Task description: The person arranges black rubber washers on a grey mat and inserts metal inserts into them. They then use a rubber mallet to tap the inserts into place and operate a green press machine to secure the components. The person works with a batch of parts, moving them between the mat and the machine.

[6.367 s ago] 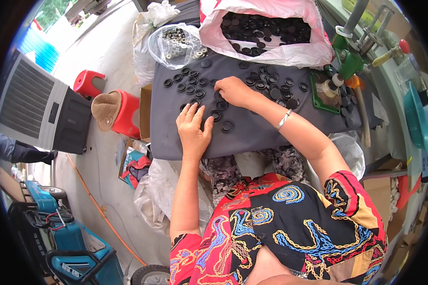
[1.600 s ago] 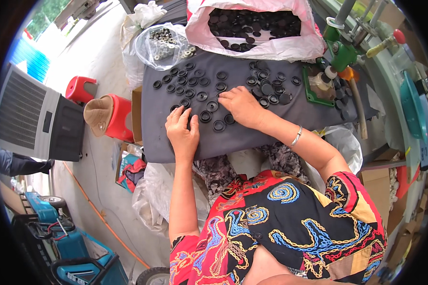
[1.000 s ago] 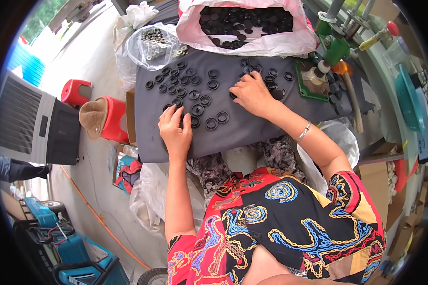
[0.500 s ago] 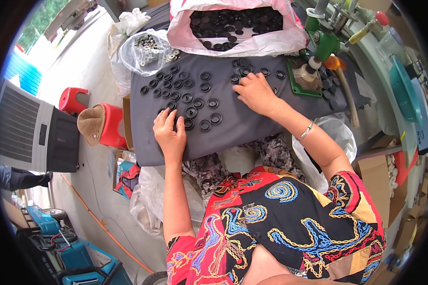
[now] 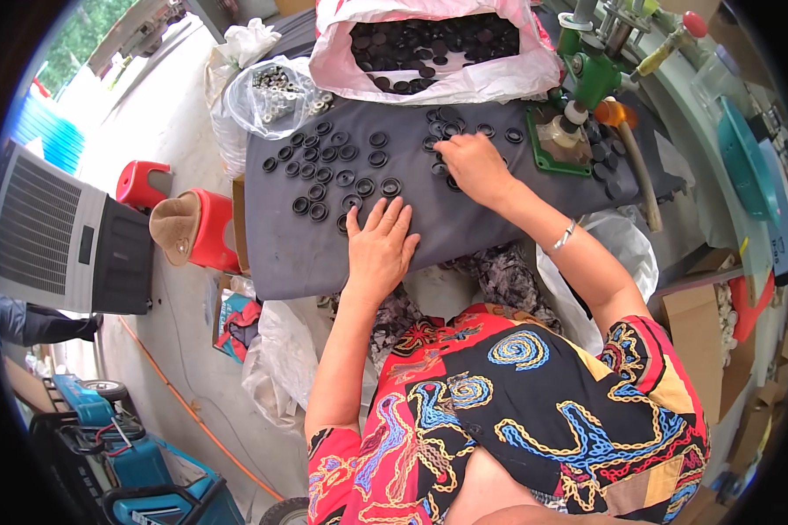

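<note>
Many black ring-shaped caps [image 5: 346,178] lie spread on the left half of the dark grey cloth-covered table [image 5: 280,254]. My left hand [image 5: 382,243] lies flat over the near ones, fingers stretched out, partly covering some rings. Toward the right, my right hand [image 5: 474,166] rests among a second cluster of black rings [image 5: 451,129]. Its fingers curl downward and close together at the cluster's edge; whatever lies between the fingertips is hidden. A ring shows just under its palm side.
A white sack [image 5: 534,83] of black discs lies open at the back. Left of it is a clear bag [image 5: 267,105] of small metal parts. A green hand press [image 5: 556,153] stands on the right, beside a wooden-handled hammer [image 5: 641,175]. Red stools [image 5: 212,232] stand on the left.
My left hand has moved right and nearer across the rings, and some near rings are now covered by it. The right hand has shifted only slightly.
</note>
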The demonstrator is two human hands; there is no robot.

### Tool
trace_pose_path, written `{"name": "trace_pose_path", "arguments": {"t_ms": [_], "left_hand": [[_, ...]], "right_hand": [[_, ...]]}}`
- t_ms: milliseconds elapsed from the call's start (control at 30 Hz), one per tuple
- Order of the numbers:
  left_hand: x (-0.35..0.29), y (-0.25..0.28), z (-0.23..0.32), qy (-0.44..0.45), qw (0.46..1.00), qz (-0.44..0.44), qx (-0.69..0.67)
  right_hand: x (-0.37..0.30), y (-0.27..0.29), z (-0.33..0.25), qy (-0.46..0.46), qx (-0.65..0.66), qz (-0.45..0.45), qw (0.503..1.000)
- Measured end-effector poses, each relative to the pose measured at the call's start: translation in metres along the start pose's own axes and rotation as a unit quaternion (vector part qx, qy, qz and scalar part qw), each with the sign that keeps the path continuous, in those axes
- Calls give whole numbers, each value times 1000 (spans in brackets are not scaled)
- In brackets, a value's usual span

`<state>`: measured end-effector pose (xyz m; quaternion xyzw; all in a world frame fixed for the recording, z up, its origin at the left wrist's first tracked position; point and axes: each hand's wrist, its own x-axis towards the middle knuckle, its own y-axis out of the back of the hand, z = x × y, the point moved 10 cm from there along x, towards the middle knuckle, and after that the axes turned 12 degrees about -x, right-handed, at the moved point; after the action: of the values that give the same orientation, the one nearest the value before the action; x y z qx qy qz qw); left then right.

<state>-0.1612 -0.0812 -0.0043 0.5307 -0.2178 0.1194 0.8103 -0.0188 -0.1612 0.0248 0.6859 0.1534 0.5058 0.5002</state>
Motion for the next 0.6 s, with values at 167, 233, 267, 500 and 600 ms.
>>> {"name": "trace_pose_path", "arguments": {"t_ms": [167,233,267,500,600], "left_hand": [[-5,8,-11,5,999,23,-45],[-5,20,-15,12,996,65,-66],[-5,28,-19,19,994,91,-50],[-10,35,-45,72,986,151,-22],[-10,34,-47,78,984,160,-23]], "right_hand": [[-34,-18,-29,-31,202,-144,968],[-36,-9,-28,-37,121,-95,987],[-34,5,-24,-35,58,-41,997],[-54,8,-23,0,-33,-10,999],[-62,13,-40,24,7,-7,1000]]}}
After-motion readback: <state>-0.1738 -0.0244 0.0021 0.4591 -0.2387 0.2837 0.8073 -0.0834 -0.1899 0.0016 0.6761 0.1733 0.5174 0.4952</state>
